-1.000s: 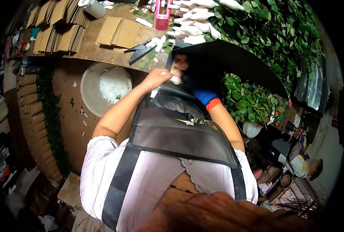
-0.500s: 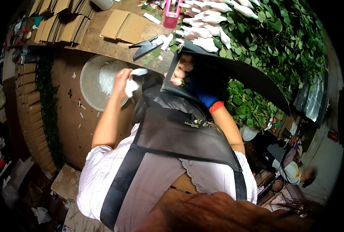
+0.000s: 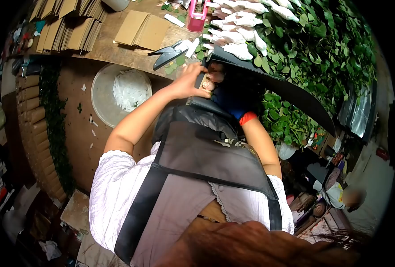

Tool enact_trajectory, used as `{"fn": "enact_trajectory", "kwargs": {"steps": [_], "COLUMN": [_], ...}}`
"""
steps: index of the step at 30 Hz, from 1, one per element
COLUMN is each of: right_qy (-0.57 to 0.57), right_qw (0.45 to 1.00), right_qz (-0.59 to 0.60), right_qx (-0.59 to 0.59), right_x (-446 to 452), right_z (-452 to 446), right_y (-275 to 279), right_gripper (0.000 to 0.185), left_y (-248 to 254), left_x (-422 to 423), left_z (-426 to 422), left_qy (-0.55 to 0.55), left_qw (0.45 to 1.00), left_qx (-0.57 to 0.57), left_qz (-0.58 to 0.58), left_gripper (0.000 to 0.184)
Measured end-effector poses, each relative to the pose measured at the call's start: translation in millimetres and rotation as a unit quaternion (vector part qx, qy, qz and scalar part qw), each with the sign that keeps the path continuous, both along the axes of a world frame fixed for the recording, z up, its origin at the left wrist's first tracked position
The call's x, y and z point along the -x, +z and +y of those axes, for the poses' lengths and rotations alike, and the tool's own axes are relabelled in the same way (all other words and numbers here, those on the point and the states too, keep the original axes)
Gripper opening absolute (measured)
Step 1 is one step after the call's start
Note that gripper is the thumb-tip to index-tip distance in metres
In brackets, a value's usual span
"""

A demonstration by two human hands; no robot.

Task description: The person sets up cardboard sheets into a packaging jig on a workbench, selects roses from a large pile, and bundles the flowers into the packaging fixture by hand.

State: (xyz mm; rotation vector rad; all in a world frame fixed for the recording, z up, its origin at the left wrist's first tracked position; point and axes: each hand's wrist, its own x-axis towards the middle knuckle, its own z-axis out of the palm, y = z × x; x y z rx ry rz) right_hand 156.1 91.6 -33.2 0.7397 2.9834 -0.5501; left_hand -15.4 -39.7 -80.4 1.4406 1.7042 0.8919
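My left hand (image 3: pixel 189 81), bare, reaches over the near left end of a black box-like tray (image 3: pixel 202 102). Its thumb and fingers are spread apart around pale pink roses (image 3: pixel 210 84) at that end, and I cannot make out anything held in it. My right hand (image 3: pixel 230 104), in a blue glove with a red cuff, lies inside the tray beside the roses. Shadow hides its fingers. A dark curved sheet (image 3: pixel 290 91) rises over the tray's far side.
A round bin (image 3: pixel 100 104) with white sleeves stands at left on the floor. Black-handled scissors (image 3: pixel 168 54), folded cardboard (image 3: pixel 142 30), a pink tape dispenser (image 3: pixel 197 18) and white-netted flower heads (image 3: pixel 237 33) with leafy stems (image 3: pixel 313 40) lie on the table. A person (image 3: pixel 335 193) is at far right.
My left hand has let go of white sleeves over the bin and moved right and up to the roses. My right hand stays in the tray.
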Motion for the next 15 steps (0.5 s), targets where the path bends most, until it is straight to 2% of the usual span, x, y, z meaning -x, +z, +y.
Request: {"fn": "enact_trajectory", "kwargs": {"steps": [4, 7, 10, 13, 15], "right_qy": [-0.028, -0.015, 0.021, -0.028, -0.056], "right_qw": [0.997, 0.996, 0.991, 0.973, 0.965], "right_qz": [-0.013, 0.035, 0.123, 0.221, 0.224], "right_qx": [-0.071, -0.077, -0.040, 0.059, 0.129], "right_x": [-10, -15, -12, 2, 3], "right_z": [0, -2, -5, -8, -11], "right_y": [4, 17, 6, -19, -14], "right_gripper": [0.028, 0.028, 0.027, 0.027, 0.026], "left_y": [-27, -30, -29, -31, -31], "left_x": [0, 1, 0, -2, -3], "left_z": [9, 7, 9, 8, 7], "left_qy": [-0.070, -0.069, -0.081, -0.056, -0.056], "left_qw": [0.996, 0.997, 0.996, 0.998, 0.998], "left_qx": [0.045, 0.025, 0.045, 0.018, 0.030], "left_qz": [0.031, 0.030, 0.020, 0.039, 0.027], "left_gripper": [0.098, 0.100, 0.099, 0.092, 0.085]}}
